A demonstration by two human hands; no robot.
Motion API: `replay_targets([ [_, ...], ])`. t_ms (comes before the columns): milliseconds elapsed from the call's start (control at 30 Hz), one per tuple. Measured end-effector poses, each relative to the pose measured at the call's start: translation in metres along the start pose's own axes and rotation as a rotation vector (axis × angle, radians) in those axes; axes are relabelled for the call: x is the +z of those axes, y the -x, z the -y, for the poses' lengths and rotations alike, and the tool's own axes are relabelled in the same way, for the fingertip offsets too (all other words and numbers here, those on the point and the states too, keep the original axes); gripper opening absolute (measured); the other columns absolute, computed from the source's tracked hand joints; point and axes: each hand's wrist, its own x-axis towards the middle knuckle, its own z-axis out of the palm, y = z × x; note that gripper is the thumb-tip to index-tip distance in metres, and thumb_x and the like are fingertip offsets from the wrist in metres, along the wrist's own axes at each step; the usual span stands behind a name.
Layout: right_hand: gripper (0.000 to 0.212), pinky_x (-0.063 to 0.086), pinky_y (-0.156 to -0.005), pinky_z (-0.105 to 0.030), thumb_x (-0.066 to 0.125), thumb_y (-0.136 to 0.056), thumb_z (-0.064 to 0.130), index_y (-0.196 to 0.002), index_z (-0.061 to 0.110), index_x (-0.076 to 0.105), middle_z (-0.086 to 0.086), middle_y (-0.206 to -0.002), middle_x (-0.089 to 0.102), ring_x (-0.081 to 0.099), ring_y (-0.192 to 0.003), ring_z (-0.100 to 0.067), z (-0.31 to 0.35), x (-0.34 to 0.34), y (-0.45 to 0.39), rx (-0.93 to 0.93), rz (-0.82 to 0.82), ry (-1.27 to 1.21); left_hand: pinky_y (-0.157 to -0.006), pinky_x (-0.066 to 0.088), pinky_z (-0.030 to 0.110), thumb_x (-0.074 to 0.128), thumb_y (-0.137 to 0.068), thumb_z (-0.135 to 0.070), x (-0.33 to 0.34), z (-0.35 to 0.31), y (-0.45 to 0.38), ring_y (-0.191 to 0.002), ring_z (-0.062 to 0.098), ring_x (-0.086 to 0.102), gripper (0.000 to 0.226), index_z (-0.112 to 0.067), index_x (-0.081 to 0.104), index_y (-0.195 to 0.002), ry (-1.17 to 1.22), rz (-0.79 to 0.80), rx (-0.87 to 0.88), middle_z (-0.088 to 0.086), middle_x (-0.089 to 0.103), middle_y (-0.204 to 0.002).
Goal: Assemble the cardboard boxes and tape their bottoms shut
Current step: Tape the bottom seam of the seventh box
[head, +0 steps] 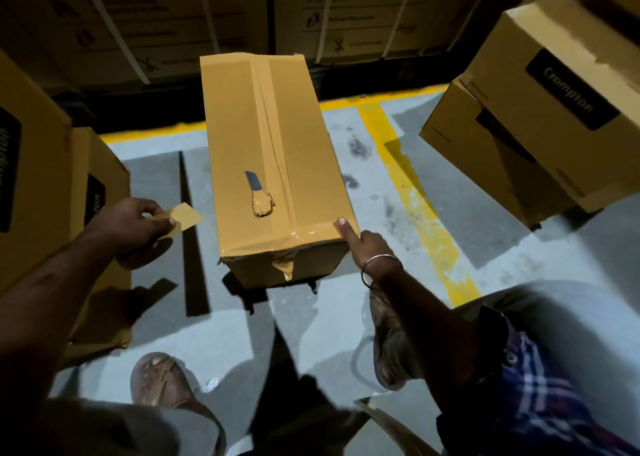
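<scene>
One taped box point(273, 164), one blade point(254, 180) on it.
Left hand point(133, 225) pinches a tape piece point(185, 215); right hand point(369, 242), other fingers curled, presses the box corner with its forefinger.

Warehouse floor, dim lighting.
Grey concrete floor point(346, 334) with yellow line point(408, 185); strapped stacked cartons point(166, 22) beyond the fingers.

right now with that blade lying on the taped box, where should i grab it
Take the blade by its tape-wrapped stub end, which points toward the person, coming from above and the near side. The bare metal tip points away up the box. The right hand, touching the box's near corner, is probably best placed.
</scene>
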Motion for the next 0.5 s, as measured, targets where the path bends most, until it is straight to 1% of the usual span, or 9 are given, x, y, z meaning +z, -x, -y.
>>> replay_targets([
  [67, 0.090, 0.045, -0.091, -0.043, 0.016, -0.092, 0.084, -0.109, 0.013, 0.070, -0.015, -0.120, 0.065, 0.062, -0.111, -0.037, 0.004, 0.003, 0.007, -0.108, -0.198, 0.238, -0.061, 0.052, 0.035, 0.069, -0.099, -0.037, -0.001, 0.002, 0.002, -0.074, 0.030, 0.067, 0.020, -0.018, 0.069, -0.094, -0.030, -0.010, 0.006, 0.012, 0.070, -0.083],
  [100, 0.086, 0.045, -0.088, -0.042, 0.014, -0.096, 0.079, -0.106, 0.014, 0.070, -0.014, -0.117, 0.068, 0.063, -0.109, -0.037, 0.007, 0.003, 0.009, -0.125, -0.232, 0.314, -0.061, 0.051, 0.034, 0.069, -0.099, -0.038, -0.002, 0.002, 0.003, -0.075, 0.030, 0.067, 0.020, -0.018, 0.069, -0.094, -0.024, -0.012, 0.002, 0.012, 0.070, -0.083],
  [200, 0.086, 0.042, -0.085, -0.040, 0.012, -0.098, 0.076, -0.110, 0.016, 0.071, -0.013, -0.118, 0.069, 0.064, -0.110, -0.035, 0.015, -0.005, 0.006, -0.093, -0.193, 0.454, -0.063, 0.053, 0.035, 0.069, -0.099, -0.037, -0.005, 0.000, 0.006, -0.075, 0.031, 0.069, 0.019, -0.018, 0.069, -0.096, 0.021, -0.016, -0.006, 0.014, 0.071, -0.083],
  [267, 0.083, 0.041, -0.086, -0.042, 0.016, -0.097, 0.077, -0.115, 0.016, 0.070, -0.013, -0.124, 0.064, 0.062, -0.114, -0.036, 0.024, -0.015, 0.002, -0.111, -0.241, 0.514, -0.060, 0.052, 0.033, 0.070, -0.099, -0.035, -0.007, -0.001, 0.009, -0.074, 0.029, 0.070, 0.016, -0.019, 0.068, -0.097, 0.041, -0.017, 0.006, 0.013, 0.072, -0.084],
  [300, 0.080, 0.043, -0.085, -0.043, 0.021, -0.098, 0.076, -0.116, 0.015, 0.069, -0.013, -0.125, 0.060, 0.060, -0.115, -0.036, 0.029, -0.018, 0.001, -0.163, -0.312, 0.524, -0.059, 0.051, 0.032, 0.071, -0.098, -0.034, -0.008, -0.002, 0.010, -0.073, 0.027, 0.069, 0.015, -0.020, 0.068, -0.097, 0.054, -0.012, 0.019, 0.012, 0.072, -0.085],
  [367, 0.063, 0.046, -0.079, -0.042, 0.033, -0.101, 0.067, -0.110, 0.014, 0.067, -0.012, -0.118, 0.057, 0.058, -0.110, -0.035, 0.047, -0.016, 0.001, -0.377, -0.454, 0.454, -0.058, 0.047, 0.030, 0.073, -0.097, -0.030, -0.008, -0.005, 0.012, -0.074, 0.024, 0.067, 0.013, -0.018, 0.067, -0.101, 0.080, 0.009, 0.068, 0.011, 0.071, -0.088],
  [400, 0.052, 0.046, -0.074, -0.040, 0.041, -0.102, 0.061, -0.102, 0.015, 0.066, -0.011, -0.111, 0.057, 0.059, -0.105, -0.034, 0.056, -0.012, 0.003, -0.492, -0.465, 0.380, -0.059, 0.046, 0.029, 0.073, -0.097, -0.028, -0.008, -0.007, 0.013, -0.075, 0.022, 0.065, 0.014, -0.016, 0.067, -0.102, 0.084, 0.024, 0.098, 0.009, 0.070, -0.090],
  [433, 0.042, 0.045, -0.069, -0.038, 0.048, -0.101, 0.055, -0.096, 0.017, 0.064, -0.009, -0.106, 0.058, 0.061, -0.099, -0.033, 0.068, -0.004, 0.004, -0.587, -0.438, 0.308, -0.061, 0.046, 0.029, 0.073, -0.097, -0.026, -0.008, -0.008, 0.014, -0.077, 0.021, 0.065, 0.014, -0.015, 0.068, -0.103, 0.081, 0.039, 0.125, 0.007, 0.069, -0.092],
  [500, 0.028, 0.043, -0.065, -0.035, 0.058, -0.097, 0.048, -0.092, 0.021, 0.064, -0.004, -0.101, 0.061, 0.062, -0.094, -0.029, 0.089, 0.017, 0.005, -0.662, -0.336, 0.212, -0.064, 0.047, 0.029, 0.074, -0.096, -0.027, -0.008, -0.011, 0.016, -0.082, 0.020, 0.064, 0.016, -0.015, 0.068, -0.104, 0.056, 0.059, 0.177, 0.003, 0.068, -0.095],
])
